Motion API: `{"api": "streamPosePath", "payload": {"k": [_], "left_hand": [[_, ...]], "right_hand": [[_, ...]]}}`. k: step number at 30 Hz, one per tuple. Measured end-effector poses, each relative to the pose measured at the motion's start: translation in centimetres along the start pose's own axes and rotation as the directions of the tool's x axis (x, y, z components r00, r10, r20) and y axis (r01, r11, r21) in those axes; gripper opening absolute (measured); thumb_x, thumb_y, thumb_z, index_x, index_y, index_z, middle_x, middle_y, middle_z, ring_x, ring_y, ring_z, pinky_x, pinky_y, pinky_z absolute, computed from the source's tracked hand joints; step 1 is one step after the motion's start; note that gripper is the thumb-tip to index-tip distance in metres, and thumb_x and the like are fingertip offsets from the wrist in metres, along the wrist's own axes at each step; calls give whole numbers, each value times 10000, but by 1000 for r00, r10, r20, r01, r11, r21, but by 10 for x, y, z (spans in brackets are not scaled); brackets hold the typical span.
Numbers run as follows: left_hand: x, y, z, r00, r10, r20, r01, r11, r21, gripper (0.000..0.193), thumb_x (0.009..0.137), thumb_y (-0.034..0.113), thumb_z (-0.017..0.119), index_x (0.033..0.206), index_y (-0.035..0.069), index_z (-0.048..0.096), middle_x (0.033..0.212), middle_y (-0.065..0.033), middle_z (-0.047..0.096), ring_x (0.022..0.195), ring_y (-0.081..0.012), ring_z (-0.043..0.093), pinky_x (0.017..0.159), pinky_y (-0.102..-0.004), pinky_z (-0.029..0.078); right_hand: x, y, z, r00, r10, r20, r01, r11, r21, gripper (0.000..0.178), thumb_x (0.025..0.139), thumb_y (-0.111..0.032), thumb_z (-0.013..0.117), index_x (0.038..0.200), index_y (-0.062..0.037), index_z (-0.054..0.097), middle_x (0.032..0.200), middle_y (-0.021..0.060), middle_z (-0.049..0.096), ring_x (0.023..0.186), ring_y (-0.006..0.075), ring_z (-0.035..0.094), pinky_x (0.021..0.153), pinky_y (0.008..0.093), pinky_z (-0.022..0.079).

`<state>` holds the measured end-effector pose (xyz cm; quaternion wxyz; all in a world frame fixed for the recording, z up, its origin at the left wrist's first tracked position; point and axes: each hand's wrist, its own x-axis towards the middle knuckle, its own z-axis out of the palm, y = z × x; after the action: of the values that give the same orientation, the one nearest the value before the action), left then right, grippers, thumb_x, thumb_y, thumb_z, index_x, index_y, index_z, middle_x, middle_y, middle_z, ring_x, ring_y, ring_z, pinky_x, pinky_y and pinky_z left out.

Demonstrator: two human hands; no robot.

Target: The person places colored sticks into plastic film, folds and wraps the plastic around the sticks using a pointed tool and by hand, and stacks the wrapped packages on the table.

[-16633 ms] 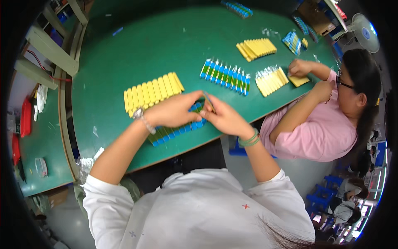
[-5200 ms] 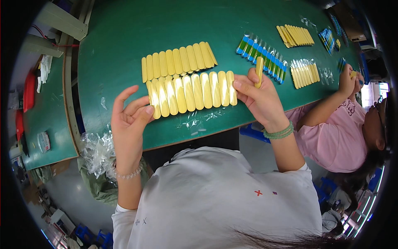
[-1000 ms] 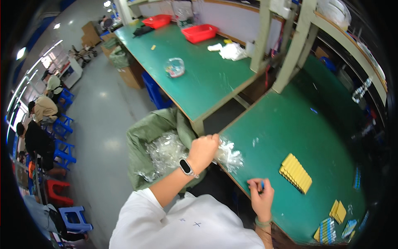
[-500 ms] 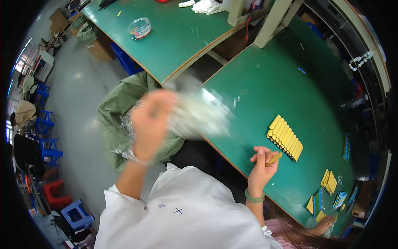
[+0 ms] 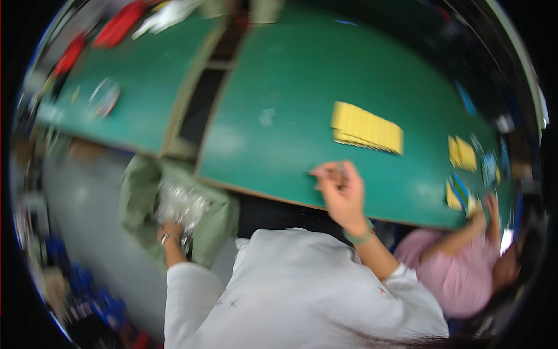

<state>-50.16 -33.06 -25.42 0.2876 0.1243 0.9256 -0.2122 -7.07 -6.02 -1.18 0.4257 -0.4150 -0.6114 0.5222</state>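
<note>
My left hand [image 5: 170,230] is down at the mouth of a green woven sack [image 5: 137,203], against crinkled clear plastic [image 5: 181,203] inside it. Its fingers are hidden there, so whether they grip the plastic does not show. Over the near edge of the green table [image 5: 279,75], my right hand [image 5: 344,195] is closed with its fingers curled. Motion blur hides what lies in them. Beyond that hand is a row of yellow flat sticks [image 5: 367,129], laid side by side in a stack.
At the right, a person in pink [image 5: 453,267] reaches toward smaller yellow bundles [image 5: 462,154] and blue pieces [image 5: 490,168]. A second green table [image 5: 139,75] stands across a gap at left, with a clear round container [image 5: 106,98] and red things [image 5: 119,24] on it.
My left hand has gone down into the sack with the clear plastic it was swinging. My right hand, earlier holding a yellow stick, has shifted left in view. The view has turned toward the right.
</note>
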Motion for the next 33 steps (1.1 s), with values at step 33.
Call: {"api": "streamPosePath", "payload": {"k": [33], "left_hand": [[-61, -4, -128, 436, 10, -900, -124, 991, -50, 410, 920, 291, 581, 1224, 15, 575, 1071, -203, 606, 952, -395, 581, 857, -472, 465]], "right_hand": [[-26, 14, -199, 725, -169, -667, 99, 985, -141, 188, 942, -64, 579, 791, -8, 482, 722, 37, 614, 580, 63, 485, 522, 259, 387]]}}
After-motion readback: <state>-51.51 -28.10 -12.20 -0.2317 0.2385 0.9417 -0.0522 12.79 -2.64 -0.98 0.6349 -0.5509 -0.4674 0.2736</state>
